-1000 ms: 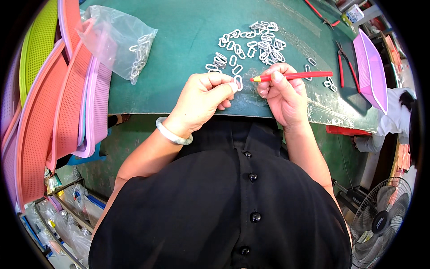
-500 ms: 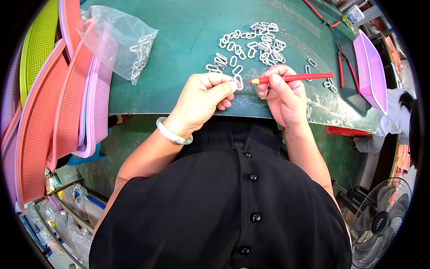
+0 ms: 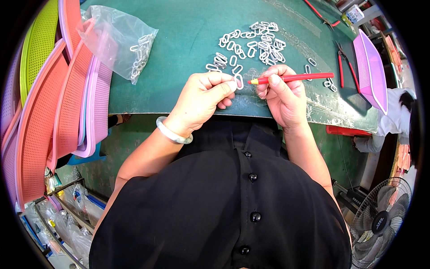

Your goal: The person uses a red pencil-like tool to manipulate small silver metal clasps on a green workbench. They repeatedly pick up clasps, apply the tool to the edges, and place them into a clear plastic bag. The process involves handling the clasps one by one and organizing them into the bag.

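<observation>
Between the thumb and fingers of my left hand (image 3: 207,93) is a small pale oval ring (image 3: 239,81), held above the table's near edge. My right hand (image 3: 286,92) pinches a red pencil (image 3: 309,76). Its yellowish end with a red tip points left toward the ring, with a small gap between them. Just beyond my hands lies a loose pile of similar pale oval rings (image 3: 268,45), some of which look linked. A smaller cluster of rings (image 3: 217,62) sits beyond my left hand, and a few loose rings (image 3: 312,62) lie beyond my right.
A clear plastic bag (image 3: 118,40) with more rings lies at the left of the green table (image 3: 188,40). Stacked coloured baskets (image 3: 40,116) crowd the left side. Red-handled pliers (image 3: 348,67) and a purple basket (image 3: 371,71) are at the right. A fan (image 3: 380,222) stands lower right.
</observation>
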`<act>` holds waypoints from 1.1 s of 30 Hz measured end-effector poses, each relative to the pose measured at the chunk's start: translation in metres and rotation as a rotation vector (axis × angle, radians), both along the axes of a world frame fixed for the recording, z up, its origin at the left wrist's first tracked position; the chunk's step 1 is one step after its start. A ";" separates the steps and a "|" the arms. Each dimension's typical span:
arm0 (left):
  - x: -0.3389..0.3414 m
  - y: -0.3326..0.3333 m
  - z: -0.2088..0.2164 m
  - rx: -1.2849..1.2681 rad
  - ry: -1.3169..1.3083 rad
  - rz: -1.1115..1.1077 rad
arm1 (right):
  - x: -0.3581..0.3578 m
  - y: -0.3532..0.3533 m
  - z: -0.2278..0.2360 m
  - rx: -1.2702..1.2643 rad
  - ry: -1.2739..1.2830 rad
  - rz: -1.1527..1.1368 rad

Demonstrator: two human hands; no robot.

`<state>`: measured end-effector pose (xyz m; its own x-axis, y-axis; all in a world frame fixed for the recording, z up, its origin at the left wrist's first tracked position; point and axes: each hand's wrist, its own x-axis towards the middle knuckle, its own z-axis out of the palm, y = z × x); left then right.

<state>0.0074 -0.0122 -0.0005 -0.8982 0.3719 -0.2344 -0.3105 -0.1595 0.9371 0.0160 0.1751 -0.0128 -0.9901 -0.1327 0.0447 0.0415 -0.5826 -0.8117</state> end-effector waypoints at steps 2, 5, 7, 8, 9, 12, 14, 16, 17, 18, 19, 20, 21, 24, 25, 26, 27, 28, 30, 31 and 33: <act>0.000 0.000 0.002 0.001 -0.008 0.001 | 0.000 0.000 0.000 0.003 0.006 0.004; 0.001 0.000 0.003 0.001 -0.014 0.005 | 0.000 0.000 0.000 0.001 0.003 0.007; 0.001 0.000 0.003 0.000 -0.011 0.008 | 0.000 0.000 -0.001 -0.007 0.021 0.007; 0.001 0.000 0.003 -0.001 -0.006 0.009 | 0.000 0.000 -0.002 -0.011 0.030 0.006; 0.001 0.001 0.003 -0.002 -0.002 0.010 | 0.000 0.000 -0.002 -0.026 0.039 0.006; 0.001 0.001 0.000 0.036 0.001 0.049 | -0.001 -0.001 -0.002 -0.001 0.083 -0.017; 0.001 0.002 0.002 0.064 -0.030 0.081 | 0.000 -0.005 -0.003 0.113 0.136 -0.066; 0.000 0.003 0.003 0.101 -0.061 0.104 | 0.003 -0.009 0.001 0.377 0.244 -0.120; 0.000 0.004 0.003 0.123 -0.077 0.112 | 0.003 -0.013 0.002 0.441 0.303 -0.140; 0.000 0.005 0.003 0.146 -0.092 0.120 | 0.003 -0.016 0.003 0.506 0.362 -0.160; 0.000 0.006 0.004 0.156 -0.099 0.119 | 0.003 -0.018 0.005 0.561 0.381 -0.161; 0.001 0.007 0.004 0.167 -0.106 0.118 | 0.002 -0.018 0.004 0.611 0.441 -0.175; 0.001 0.008 0.004 0.177 -0.112 0.117 | 0.002 -0.018 0.005 0.653 0.460 -0.164; 0.003 0.010 0.004 0.186 -0.120 0.123 | 0.002 -0.020 0.004 0.633 0.457 -0.166; 0.004 0.010 0.001 0.199 -0.114 0.110 | 0.002 -0.021 0.003 0.601 0.446 -0.171; 0.004 0.010 0.003 0.192 -0.120 0.110 | 0.002 -0.021 0.003 0.608 0.452 -0.178; 0.005 0.011 0.005 0.185 -0.126 0.110 | 0.002 -0.021 0.004 0.614 0.458 -0.184; 0.006 0.011 0.006 0.177 -0.131 0.110 | 0.002 -0.021 0.004 0.620 0.463 -0.190; 0.006 0.012 0.006 0.176 -0.128 0.111 | 0.002 -0.021 0.003 0.588 0.457 -0.195; 0.006 0.012 0.007 0.175 -0.128 0.111 | 0.002 -0.022 0.003 0.571 0.453 -0.198; 0.006 0.011 0.007 0.188 -0.121 0.100 | 0.002 -0.021 0.003 0.542 0.442 -0.183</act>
<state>0.0135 -0.0008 0.0067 -0.9025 0.3293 -0.2775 -0.3924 -0.3635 0.8449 0.0179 0.1537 -0.0098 -0.9033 -0.0839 0.4208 -0.4170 -0.0595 -0.9070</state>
